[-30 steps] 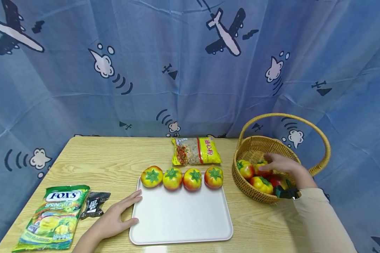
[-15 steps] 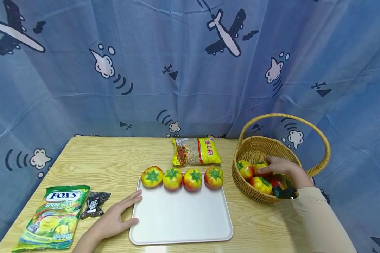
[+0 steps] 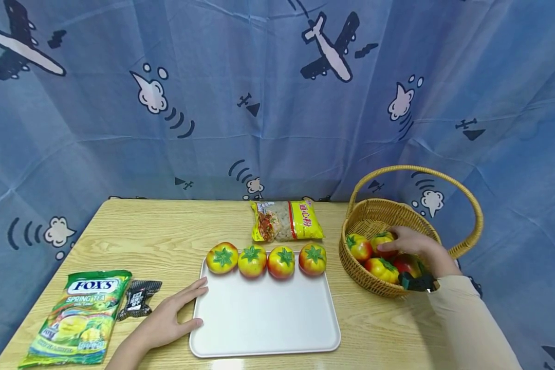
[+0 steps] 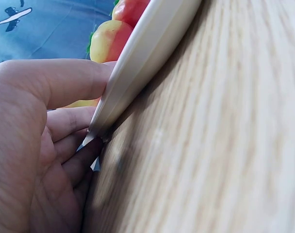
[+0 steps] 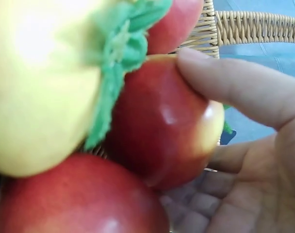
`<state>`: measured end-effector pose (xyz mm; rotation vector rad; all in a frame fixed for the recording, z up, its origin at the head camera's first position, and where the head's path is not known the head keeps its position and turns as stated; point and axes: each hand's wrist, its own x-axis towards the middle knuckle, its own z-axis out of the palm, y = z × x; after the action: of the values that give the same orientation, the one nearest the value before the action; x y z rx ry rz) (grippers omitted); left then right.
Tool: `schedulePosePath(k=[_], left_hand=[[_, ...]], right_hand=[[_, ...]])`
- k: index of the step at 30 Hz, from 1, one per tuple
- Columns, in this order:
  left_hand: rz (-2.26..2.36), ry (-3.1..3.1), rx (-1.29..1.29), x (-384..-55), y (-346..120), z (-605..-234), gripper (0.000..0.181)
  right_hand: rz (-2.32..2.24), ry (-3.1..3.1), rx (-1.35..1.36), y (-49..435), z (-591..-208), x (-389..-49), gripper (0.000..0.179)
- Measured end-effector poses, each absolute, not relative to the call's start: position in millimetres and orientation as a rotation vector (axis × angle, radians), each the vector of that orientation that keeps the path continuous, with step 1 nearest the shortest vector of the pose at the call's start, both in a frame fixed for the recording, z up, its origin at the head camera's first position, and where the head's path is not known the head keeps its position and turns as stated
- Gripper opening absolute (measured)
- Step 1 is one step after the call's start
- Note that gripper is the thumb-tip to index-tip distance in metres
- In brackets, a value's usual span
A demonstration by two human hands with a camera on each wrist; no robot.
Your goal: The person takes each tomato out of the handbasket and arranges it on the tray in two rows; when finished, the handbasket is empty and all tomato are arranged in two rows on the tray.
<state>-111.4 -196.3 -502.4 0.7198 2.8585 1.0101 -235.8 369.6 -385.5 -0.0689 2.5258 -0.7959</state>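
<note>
My right hand (image 3: 413, 244) reaches into the wicker basket (image 3: 358, 280) and grips a red-and-yellow tomato (image 5: 162, 121) with a green leafy top. The thumb presses on its near side, and the fingers curl round the other side. Other tomatoes crowd against it, among them a yellow one (image 3: 381, 271) and a red one (image 5: 79, 199). My left hand (image 3: 168, 318) rests at the left edge of the white tray (image 3: 263, 318), its relaxed fingertips touching the rim. Along the tray's far edge several tomatoes (image 3: 252, 261) stand in a row, leafy tops up.
Behind the tray lies a yellow pasta bag (image 3: 287, 221). Left of my left hand are a green Fox's candy bag (image 3: 76, 318) and a small black packet (image 3: 139, 299). The basket's tall handle (image 3: 411, 168) arches over its opening. A blue curtain (image 3: 277, 103) hangs behind the table.
My right hand shifts slightly within the basket around the tomato. The left hand, the tray and its row of tomatoes stay where they were.
</note>
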Motion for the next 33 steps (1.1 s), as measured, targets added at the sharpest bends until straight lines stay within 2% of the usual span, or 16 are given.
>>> schedulePosePath(k=[9,24,33], left_hand=[[1.005,2.871,0.723,-111.7,-196.5,-503.3,0.06],[1.015,2.865,0.726,-111.8,-197.2,-503.9,0.061],[1.013,2.864,0.727,-111.8,-198.1,-504.0,0.06]], right_hand=[[-0.697,2.706,-0.184,374.0,-376.7,-232.1,0.081],[-0.874,2.741,-0.253,360.8,-356.9,-215.1,0.078],[-1.211,2.659,-0.391,337.7,-358.1,-198.0,0.067]])
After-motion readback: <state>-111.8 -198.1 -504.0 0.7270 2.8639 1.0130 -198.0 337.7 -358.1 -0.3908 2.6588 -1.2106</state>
